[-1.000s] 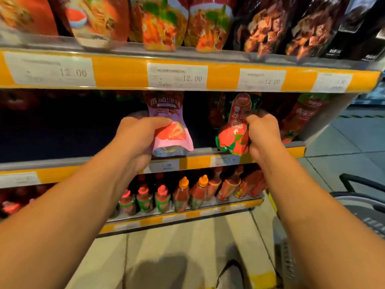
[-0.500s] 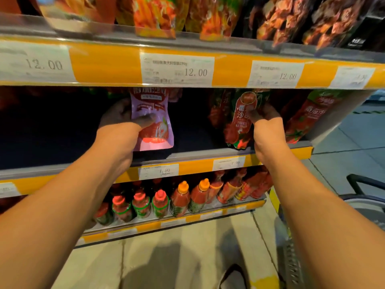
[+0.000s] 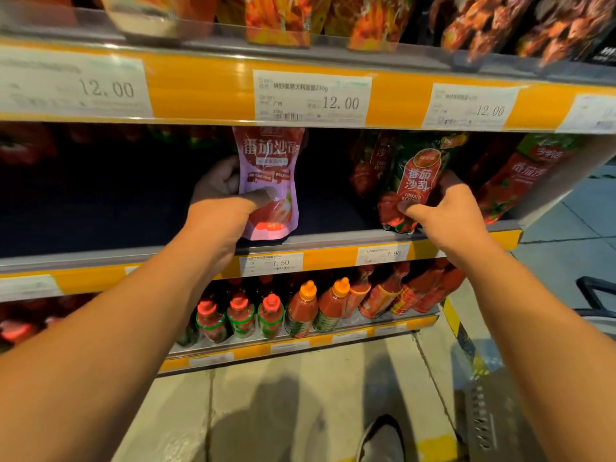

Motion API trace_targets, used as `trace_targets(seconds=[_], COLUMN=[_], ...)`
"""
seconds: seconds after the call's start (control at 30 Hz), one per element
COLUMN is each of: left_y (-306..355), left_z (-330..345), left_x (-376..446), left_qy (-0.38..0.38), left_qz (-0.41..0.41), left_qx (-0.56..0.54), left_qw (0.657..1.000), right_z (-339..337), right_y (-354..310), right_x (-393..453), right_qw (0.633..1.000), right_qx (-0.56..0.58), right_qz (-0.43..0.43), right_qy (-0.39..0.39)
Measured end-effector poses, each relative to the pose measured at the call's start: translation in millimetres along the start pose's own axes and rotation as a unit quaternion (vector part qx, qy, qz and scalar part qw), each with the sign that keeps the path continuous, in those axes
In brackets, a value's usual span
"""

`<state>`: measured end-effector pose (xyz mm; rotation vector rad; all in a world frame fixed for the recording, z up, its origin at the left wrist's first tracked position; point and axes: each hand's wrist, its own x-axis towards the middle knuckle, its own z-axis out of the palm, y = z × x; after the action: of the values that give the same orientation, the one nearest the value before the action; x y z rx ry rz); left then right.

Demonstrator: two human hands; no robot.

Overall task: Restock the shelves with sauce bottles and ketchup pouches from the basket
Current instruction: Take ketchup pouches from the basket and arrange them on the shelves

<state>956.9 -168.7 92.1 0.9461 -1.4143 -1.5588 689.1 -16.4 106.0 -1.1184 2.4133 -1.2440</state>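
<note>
My left hand (image 3: 221, 198) grips a pink ketchup pouch (image 3: 271, 168) by its left edge and holds it upright on the middle shelf (image 3: 316, 240). My right hand (image 3: 440, 208) pinches a red and green ketchup pouch (image 3: 418, 175), upright at the shelf's front on the right, with more such pouches (image 3: 520, 181) standing behind and beside it. The basket (image 3: 596, 301) shows only as a dark handle at the far right edge.
The middle shelf is dark and bare to the left of the pink pouch. Sauce bottles (image 3: 300, 311) with red and orange caps line the lower shelf. The top shelf (image 3: 200, 85) holds orange and dark sauce packs. My shoe (image 3: 383, 438) stands on the tiled floor below.
Both hands have pushed their pouches deeper onto the middle shelf and stood them upright. The view has drawn closer to the shelves.
</note>
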Motion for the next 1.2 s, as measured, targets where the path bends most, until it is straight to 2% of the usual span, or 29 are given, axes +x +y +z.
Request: trace_targets(seconds=[0.1, 0.17, 0.27, 0.3, 0.33, 0.4, 0.47, 0.53, 0.6, 0.67, 0.73, 0.83, 0.97, 1.1, 1.2], left_y=[1.2, 2.9, 2.4, 2.2, 2.8, 5.3, 5.7, 4.6, 9.2, 12.3, 15.4, 23.8, 28.3, 12.0, 3.3], left_z=[-4.6, -4.5, -3.0, -2.5, -1.9, 1.0, 4.2, 4.6, 1.5, -5.9, -16.0, -31.5, -46.9, -49.7, -48.2], left_x=[-2.6, -5.2, -6.6, -6.3, -6.1, -7.1, -8.9, -10.0, -15.1, -17.5, -19.1, -28.0, -46.7, -63.6, -69.9], left_qy=[-0.012, -0.017, -0.010, -0.004, -0.003, -0.010, -0.017, -0.018, -0.023, -0.046, -0.074, -0.109, -0.134, -0.190, -0.222], left_qz=[0.011, 0.015, 0.013, 0.011, 0.009, 0.006, 0.007, 0.017, 0.016, 0.003, -0.008, -0.016, -0.024, -0.009, 0.012], left_qx=[0.012, 0.021, 0.036, 0.042, 0.049, 0.053, 0.067, 0.099, 0.142, 0.176, 0.222, 0.349, 0.523, 0.621, 0.657], left_qw=[1.000, 1.000, 0.999, 0.999, 0.999, 0.999, 0.998, 0.995, 0.990, 0.983, 0.972, 0.931, 0.841, 0.761, 0.720], right_z=[-2.6, -7.3, -15.5, -13.9, -8.5, 13.7, 44.4, 73.8, 92.9, 102.5, 109.5, 119.2, 129.4, 132.3, 139.7], right_y=[3.7, 2.7, -10.3, -17.0, -26.5, -46.9, -65.8, -79.6, -92.0, -102.4, -109.7, -112.8, -113.5, -106.0, -90.9], right_x=[-0.4, -4.8, -23.1, -30.9, -39.5, -56.8, -70.0, -78.4, -80.5, -74.8, -65.7, -55.3, -43.6, -23.7, 2.6], right_qw=[0.999, 0.998, 0.979, 0.976, 0.979, 0.990, 0.991, 0.985, 0.983, 0.981, 0.981, 0.980, 0.977, 0.983, 0.991], right_qx=[-0.018, 0.003, 0.058, 0.056, 0.049, 0.047, 0.033, 0.044, 0.097, 0.159, 0.168, 0.159, 0.187, 0.170, 0.133], right_qz=[0.027, 0.034, -0.044, -0.074, -0.101, -0.124, -0.101, -0.064, -0.023, 0.019, 0.030, 0.036, 0.022, 0.030, 0.027], right_qy=[0.005, 0.057, 0.188, 0.195, 0.169, 0.048, -0.086, -0.153, -0.151, -0.113, -0.095, -0.114, -0.105, -0.058, -0.009])
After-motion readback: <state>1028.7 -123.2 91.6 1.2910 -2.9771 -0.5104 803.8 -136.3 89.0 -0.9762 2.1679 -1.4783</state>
